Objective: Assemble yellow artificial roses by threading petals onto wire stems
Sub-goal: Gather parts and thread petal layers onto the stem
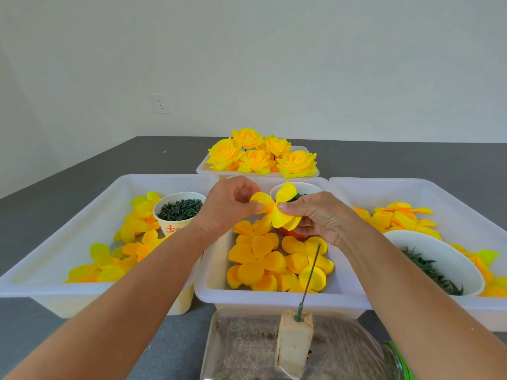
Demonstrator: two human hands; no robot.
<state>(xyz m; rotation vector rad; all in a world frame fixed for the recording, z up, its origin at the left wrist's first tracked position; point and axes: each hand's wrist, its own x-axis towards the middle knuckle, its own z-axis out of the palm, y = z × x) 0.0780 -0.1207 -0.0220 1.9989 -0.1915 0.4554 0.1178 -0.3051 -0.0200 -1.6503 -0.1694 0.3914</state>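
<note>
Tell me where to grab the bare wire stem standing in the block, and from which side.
Pinch the wire stem partway up its thin bare shaft, coming from above and the near side. It leans away over the middle tray, its green base sunk in the block, and both hands are higher up, busy with a petal.

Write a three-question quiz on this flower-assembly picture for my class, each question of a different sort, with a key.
1. True or false: the wire stem already carries petals.
2. Multiple choice: where do the finished roses sit? A) in the far tray B) in the left tray C) on the foam block
3. Fill in: the wire stem stands upright in a ____ block.

Key:
1. False. The stem is bare; the left hand and the right hand both pinch a yellow petal piece above the middle tray.
2. A, the far tray.
3. Foam.
</note>
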